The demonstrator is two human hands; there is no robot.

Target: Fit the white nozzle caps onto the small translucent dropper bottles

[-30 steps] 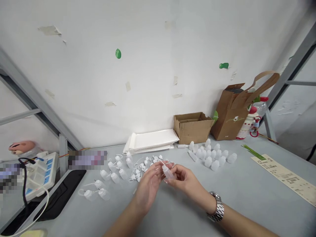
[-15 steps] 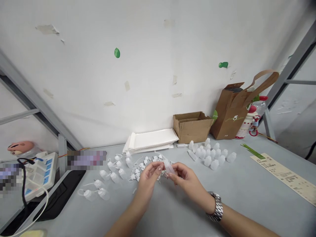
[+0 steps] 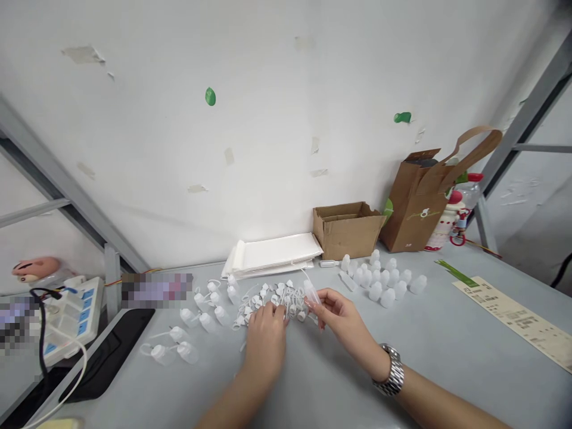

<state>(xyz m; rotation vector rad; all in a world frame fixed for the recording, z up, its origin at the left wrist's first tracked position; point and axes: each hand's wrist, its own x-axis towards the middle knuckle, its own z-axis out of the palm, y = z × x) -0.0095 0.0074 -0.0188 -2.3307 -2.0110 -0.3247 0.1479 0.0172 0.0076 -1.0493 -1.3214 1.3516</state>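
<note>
A white wall (image 3: 263, 71) fills the upper frame, dotted with tape scraps (image 3: 83, 55), a green patch (image 3: 210, 96) left of centre and another (image 3: 403, 117) at upper right. Grey beams (image 3: 62, 182) slant down at the left and right sides. A grey table (image 3: 330, 375) spans the lower frame. The far right edge is darker.

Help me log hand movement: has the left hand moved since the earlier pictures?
Yes: judged against the cardboard box, the left hand has shifted leftward, away from the small bottle in the right hand, to the white caps.
</note>
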